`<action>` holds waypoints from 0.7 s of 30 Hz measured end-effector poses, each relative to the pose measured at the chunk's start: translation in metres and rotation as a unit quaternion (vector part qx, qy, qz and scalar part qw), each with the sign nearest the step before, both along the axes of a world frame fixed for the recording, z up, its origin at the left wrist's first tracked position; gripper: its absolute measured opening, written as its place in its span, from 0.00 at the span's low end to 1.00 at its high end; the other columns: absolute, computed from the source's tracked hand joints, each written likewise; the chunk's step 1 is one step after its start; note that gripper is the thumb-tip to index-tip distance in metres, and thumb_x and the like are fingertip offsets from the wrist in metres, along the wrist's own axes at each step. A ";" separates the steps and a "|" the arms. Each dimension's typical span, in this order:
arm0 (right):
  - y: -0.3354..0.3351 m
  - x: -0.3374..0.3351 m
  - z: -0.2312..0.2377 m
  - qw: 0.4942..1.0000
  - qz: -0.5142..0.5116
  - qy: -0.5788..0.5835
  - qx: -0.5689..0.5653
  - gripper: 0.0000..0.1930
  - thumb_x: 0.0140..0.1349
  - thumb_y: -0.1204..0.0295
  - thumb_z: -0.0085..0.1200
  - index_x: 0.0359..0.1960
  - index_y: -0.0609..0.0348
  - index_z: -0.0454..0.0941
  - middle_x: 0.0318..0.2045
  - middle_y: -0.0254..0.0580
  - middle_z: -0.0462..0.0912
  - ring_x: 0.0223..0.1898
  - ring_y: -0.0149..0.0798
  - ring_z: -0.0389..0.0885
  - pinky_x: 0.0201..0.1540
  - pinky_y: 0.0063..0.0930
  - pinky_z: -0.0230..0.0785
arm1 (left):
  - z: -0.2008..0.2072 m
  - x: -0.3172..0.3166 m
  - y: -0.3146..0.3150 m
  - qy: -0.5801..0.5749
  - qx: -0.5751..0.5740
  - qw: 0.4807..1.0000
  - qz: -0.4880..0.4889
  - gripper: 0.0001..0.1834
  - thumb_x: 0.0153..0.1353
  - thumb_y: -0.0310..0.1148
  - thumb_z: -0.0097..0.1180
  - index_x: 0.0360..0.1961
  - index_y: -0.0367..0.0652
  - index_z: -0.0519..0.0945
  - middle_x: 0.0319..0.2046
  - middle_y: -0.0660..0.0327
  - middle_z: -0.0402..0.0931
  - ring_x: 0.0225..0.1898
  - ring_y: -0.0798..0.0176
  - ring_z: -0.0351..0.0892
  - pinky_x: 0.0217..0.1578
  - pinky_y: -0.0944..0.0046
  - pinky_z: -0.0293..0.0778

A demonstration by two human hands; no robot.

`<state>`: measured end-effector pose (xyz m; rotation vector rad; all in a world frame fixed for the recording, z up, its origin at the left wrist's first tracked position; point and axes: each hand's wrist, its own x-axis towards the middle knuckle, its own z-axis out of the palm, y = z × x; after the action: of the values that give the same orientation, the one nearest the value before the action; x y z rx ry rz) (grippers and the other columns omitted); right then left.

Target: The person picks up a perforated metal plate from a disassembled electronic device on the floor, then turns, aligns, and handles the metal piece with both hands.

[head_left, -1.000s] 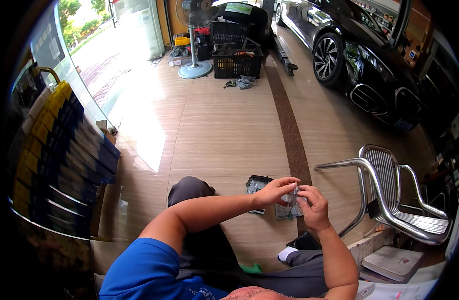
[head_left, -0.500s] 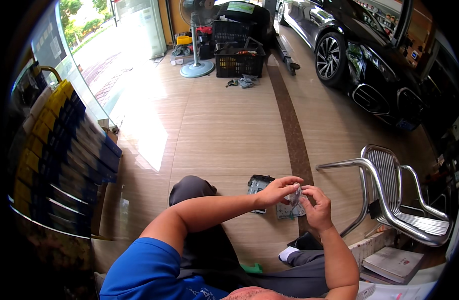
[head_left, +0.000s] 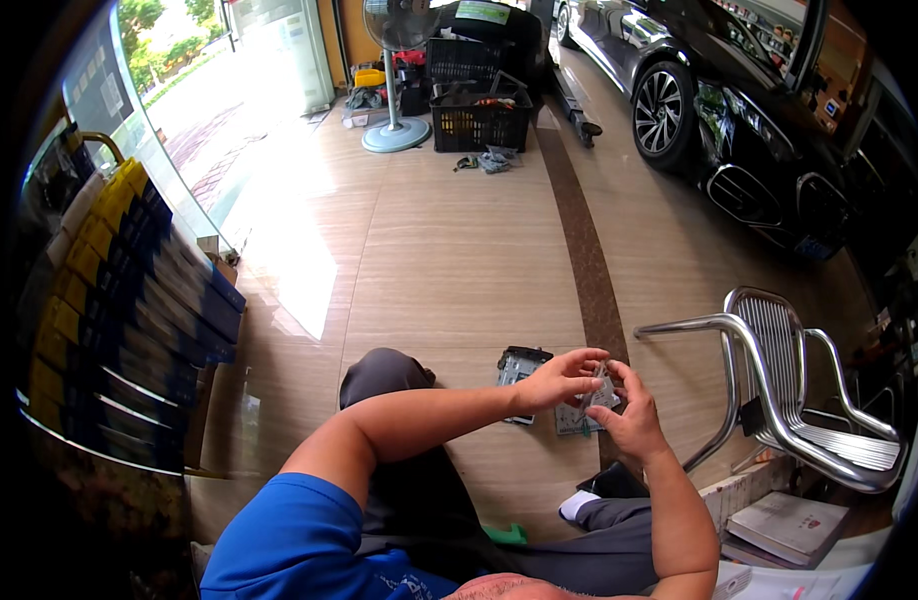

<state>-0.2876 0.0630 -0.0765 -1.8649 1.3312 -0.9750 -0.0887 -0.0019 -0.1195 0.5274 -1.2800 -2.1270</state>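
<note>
Between my two hands is a small clear plastic bag (head_left: 601,392), crinkled and shiny; what it contains is too small to make out. My left hand (head_left: 565,381) pinches it from the left side, fingers curved over its upper edge. My right hand (head_left: 631,414) grips the right side, thumb bent inward against it. Below the hands, on the floor, lies a flat pale printed sheet or packet (head_left: 571,420), partly covered by them. Just left of it rests a grey and black device with an open-looking casing (head_left: 521,372), partly behind my left hand.
A metal chair (head_left: 769,380) stands to the right, with books (head_left: 789,528) near it. Left is a rack of blue and yellow packages (head_left: 129,270). Farther off are a fan (head_left: 396,135), a black crate (head_left: 479,125) and a black car (head_left: 719,120). A green object (head_left: 506,535) lies by my legs.
My right hand's fingers have lifted and spread a little, and the bag between the hands now shows more of its pale surface. My left hand has hardly moved.
</note>
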 end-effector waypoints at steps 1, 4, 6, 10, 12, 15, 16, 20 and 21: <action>0.001 0.000 -0.002 1.000 0.000 0.007 0.008 0.40 0.50 0.61 0.73 0.63 0.64 0.68 0.57 0.57 0.77 0.58 0.53 0.77 0.59 0.41 0.69 | 0.002 0.000 0.001 -0.008 0.002 1.000 -0.002 0.34 0.68 0.37 0.58 0.72 0.48 0.59 0.62 0.59 0.66 0.58 0.62 0.72 0.50 0.59 0.77; 0.001 -0.002 -0.007 1.000 0.004 0.020 0.015 0.46 0.49 0.59 0.74 0.67 0.64 0.63 0.60 0.59 0.74 0.61 0.55 0.74 0.63 0.42 0.67 | 0.010 0.001 0.003 -0.020 0.011 1.000 -0.003 0.41 0.66 0.36 0.60 0.75 0.49 0.52 0.64 0.56 0.64 0.60 0.60 0.71 0.51 0.58 0.76; 0.001 -0.003 -0.008 1.000 0.008 0.026 0.014 0.48 0.49 0.59 0.74 0.68 0.65 0.61 0.61 0.60 0.73 0.63 0.56 0.73 0.64 0.42 0.65 | 0.012 0.001 0.004 -0.025 0.018 1.000 -0.001 0.45 0.65 0.36 0.61 0.76 0.50 0.48 0.65 0.54 0.63 0.60 0.59 0.70 0.52 0.58 0.75; 0.002 -0.002 -0.005 0.998 0.038 0.050 0.017 0.54 0.46 0.61 0.76 0.71 0.65 0.55 0.65 0.62 0.69 0.66 0.56 0.70 0.66 0.42 0.64 | 0.012 0.001 0.005 -0.016 0.014 1.000 -0.010 0.49 0.63 0.34 0.62 0.77 0.49 0.42 0.68 0.51 0.59 0.62 0.57 0.68 0.50 0.56 0.77; 0.002 -0.001 -0.005 0.997 0.046 0.058 0.020 0.56 0.44 0.62 0.77 0.72 0.65 0.53 0.65 0.62 0.68 0.66 0.56 0.69 0.67 0.41 0.64 | 0.012 0.002 0.005 -0.013 0.011 1.000 -0.006 0.50 0.62 0.32 0.62 0.77 0.48 0.42 0.68 0.51 0.59 0.62 0.56 0.69 0.48 0.56 0.79; 0.003 0.001 -0.007 0.997 0.044 0.059 0.017 0.58 0.42 0.65 0.78 0.72 0.65 0.51 0.66 0.61 0.67 0.66 0.55 0.69 0.67 0.41 0.63 | 0.014 0.002 0.004 -0.011 0.022 0.999 -0.029 0.51 0.62 0.35 0.62 0.77 0.51 0.41 0.71 0.53 0.53 0.66 0.58 0.63 0.55 0.56 0.72; 0.005 0.004 -0.004 0.998 0.034 0.056 0.023 0.58 0.42 0.65 0.78 0.73 0.66 0.50 0.66 0.60 0.67 0.66 0.55 0.69 0.67 0.41 0.63 | 0.012 0.003 0.004 -0.005 0.020 0.999 -0.029 0.50 0.63 0.36 0.62 0.77 0.51 0.41 0.71 0.53 0.53 0.66 0.58 0.63 0.56 0.56 0.71; 0.007 0.009 0.003 0.999 0.015 0.051 0.009 0.58 0.43 0.67 0.77 0.73 0.66 0.49 0.66 0.60 0.66 0.66 0.55 0.69 0.67 0.41 0.64 | 0.007 0.002 0.002 0.010 0.031 0.998 -0.045 0.50 0.65 0.38 0.62 0.77 0.51 0.41 0.71 0.54 0.54 0.66 0.59 0.63 0.59 0.58 0.69; 0.006 0.008 0.002 0.999 0.016 0.051 0.010 0.58 0.43 0.67 0.77 0.73 0.66 0.49 0.66 0.60 0.66 0.66 0.55 0.69 0.67 0.41 0.64 | 0.006 0.003 0.002 0.009 0.032 0.998 -0.044 0.50 0.65 0.38 0.62 0.77 0.51 0.41 0.71 0.54 0.54 0.66 0.59 0.63 0.59 0.58 0.69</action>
<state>-0.2792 0.0691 -0.0741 -1.9385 1.3601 -0.8576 -0.0856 -0.0003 -0.1131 0.4850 -1.2494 -2.2457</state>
